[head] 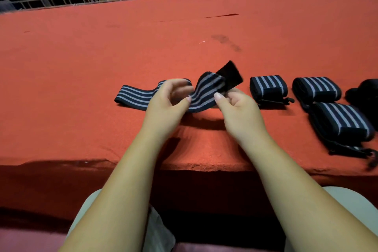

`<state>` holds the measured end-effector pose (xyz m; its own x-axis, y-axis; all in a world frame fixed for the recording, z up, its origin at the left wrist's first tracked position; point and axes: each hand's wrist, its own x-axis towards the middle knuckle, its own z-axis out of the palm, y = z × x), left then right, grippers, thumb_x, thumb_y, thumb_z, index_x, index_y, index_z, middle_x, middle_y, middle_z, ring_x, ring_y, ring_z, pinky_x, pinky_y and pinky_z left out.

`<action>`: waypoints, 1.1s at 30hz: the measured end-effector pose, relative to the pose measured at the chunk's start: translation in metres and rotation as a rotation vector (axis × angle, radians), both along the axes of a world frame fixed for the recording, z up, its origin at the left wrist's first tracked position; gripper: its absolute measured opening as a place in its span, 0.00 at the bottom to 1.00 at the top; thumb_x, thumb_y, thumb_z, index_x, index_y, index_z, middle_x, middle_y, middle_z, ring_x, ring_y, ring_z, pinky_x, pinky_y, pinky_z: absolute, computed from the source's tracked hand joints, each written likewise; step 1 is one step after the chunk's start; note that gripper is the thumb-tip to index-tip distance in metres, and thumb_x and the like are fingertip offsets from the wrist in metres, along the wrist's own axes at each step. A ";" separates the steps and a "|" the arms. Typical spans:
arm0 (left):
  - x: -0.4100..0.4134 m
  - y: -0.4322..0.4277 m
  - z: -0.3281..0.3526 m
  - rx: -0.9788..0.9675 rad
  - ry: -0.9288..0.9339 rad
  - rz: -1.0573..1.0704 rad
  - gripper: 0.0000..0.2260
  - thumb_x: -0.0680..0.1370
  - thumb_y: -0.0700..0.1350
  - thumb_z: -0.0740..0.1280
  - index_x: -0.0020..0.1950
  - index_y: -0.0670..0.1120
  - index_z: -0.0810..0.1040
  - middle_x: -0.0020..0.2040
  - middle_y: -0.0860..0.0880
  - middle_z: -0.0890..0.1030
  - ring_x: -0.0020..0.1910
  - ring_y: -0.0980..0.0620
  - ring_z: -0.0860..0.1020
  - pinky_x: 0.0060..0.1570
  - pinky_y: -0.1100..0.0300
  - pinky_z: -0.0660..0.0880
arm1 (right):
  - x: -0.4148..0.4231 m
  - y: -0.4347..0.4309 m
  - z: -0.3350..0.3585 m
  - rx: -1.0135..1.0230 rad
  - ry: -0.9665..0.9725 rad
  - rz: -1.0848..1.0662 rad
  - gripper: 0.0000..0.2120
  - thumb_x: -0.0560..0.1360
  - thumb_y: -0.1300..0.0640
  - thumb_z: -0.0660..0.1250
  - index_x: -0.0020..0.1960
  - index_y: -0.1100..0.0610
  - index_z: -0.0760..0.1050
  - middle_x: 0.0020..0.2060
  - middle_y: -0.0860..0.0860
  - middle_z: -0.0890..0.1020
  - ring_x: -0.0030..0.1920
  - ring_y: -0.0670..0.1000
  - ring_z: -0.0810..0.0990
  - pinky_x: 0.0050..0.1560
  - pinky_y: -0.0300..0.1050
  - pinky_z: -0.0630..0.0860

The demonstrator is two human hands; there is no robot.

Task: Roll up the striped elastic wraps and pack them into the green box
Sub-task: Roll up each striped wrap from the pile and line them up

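Head view: both hands are on the one loose striped wrap at the middle of the red-covered bench. The left hand pinches the band between thumb and curled fingers, and the right hand pinches it just beside, thumb on top. The wrap's left tail lies flat on the cloth, while its black fastening tab sticks up behind the right hand.

This looks like the start of a roll. To do it well, I'd say square the edges so the stripes stack, keep the band taut between the hands, and wind firmly so that a fastening end finishes outside to close it.

The count: one wrap unrolled and three rolled. The nearest rolled wrap sits right of the hands, the second beyond it, and the third nearer the bench edge. A dark bundle at the frame's right edge is too cut off to identify. No green box is in view.
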<state>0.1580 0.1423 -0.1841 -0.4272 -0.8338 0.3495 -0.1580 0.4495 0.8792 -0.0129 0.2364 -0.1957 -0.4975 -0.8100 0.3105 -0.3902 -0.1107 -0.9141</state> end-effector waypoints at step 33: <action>-0.016 0.044 0.021 0.188 -0.435 -0.419 0.11 0.84 0.55 0.71 0.59 0.50 0.86 0.52 0.49 0.88 0.50 0.51 0.84 0.58 0.48 0.79 | -0.050 0.021 0.019 -0.017 -0.455 -0.163 0.08 0.76 0.59 0.64 0.42 0.60 0.79 0.36 0.51 0.84 0.36 0.54 0.82 0.38 0.50 0.74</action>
<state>0.1420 0.1866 -0.1633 -0.8008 -0.5953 -0.0658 -0.3629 0.3949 0.8440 -0.0624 0.2572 -0.1766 -0.7062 -0.7067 0.0444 0.0353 -0.0978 -0.9946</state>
